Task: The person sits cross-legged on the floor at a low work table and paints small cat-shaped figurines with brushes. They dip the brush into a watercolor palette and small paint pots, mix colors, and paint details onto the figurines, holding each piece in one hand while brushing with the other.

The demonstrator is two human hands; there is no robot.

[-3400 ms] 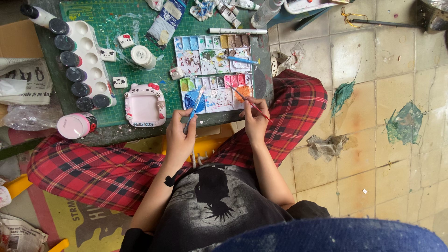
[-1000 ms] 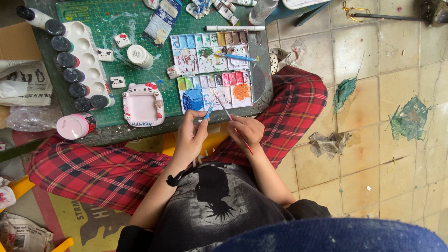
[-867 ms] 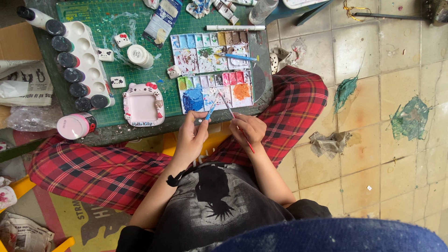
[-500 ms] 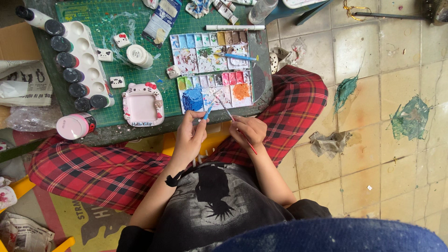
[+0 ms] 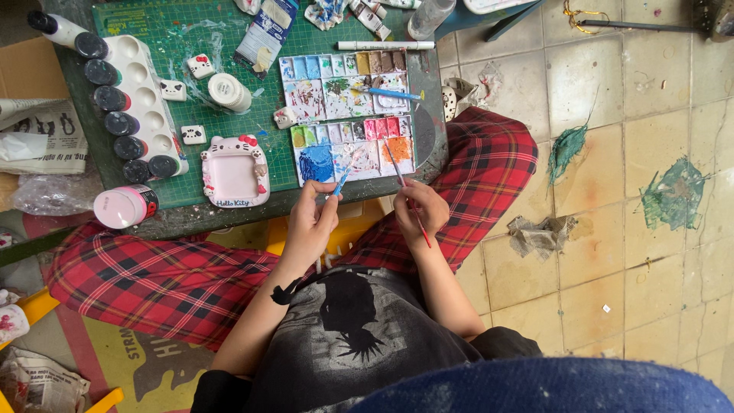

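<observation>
My left hand [image 5: 310, 222] grips a blue-handled brush [image 5: 342, 180] whose tip points at the blue paint on the white palette [image 5: 348, 115]. In my right hand [image 5: 420, 210] is a thin red-handled brush [image 5: 403, 183], with its tip over the palette's orange patch. Both hands hover at the near edge of the low table, above my red plaid trousers [image 5: 153, 275]. The palette lies on a green cutting mat [image 5: 176, 30]. A pink cat-shaped frame [image 5: 235, 172] sits just left of the palette.
A white well tray [image 5: 145, 92] with several dark-capped paint bottles stands at the mat's left. A pink jar [image 5: 122, 206], small cat figures [image 5: 200, 66], a round white pot [image 5: 225, 90], a second blue brush [image 5: 386, 93] and a white marker [image 5: 386, 46] lie about. Paint-stained floor tiles [image 5: 673, 191] stretch right.
Both hands have drawn back from the palette to the table's near edge, keeping their brushes. Over the last second they have hardly moved.
</observation>
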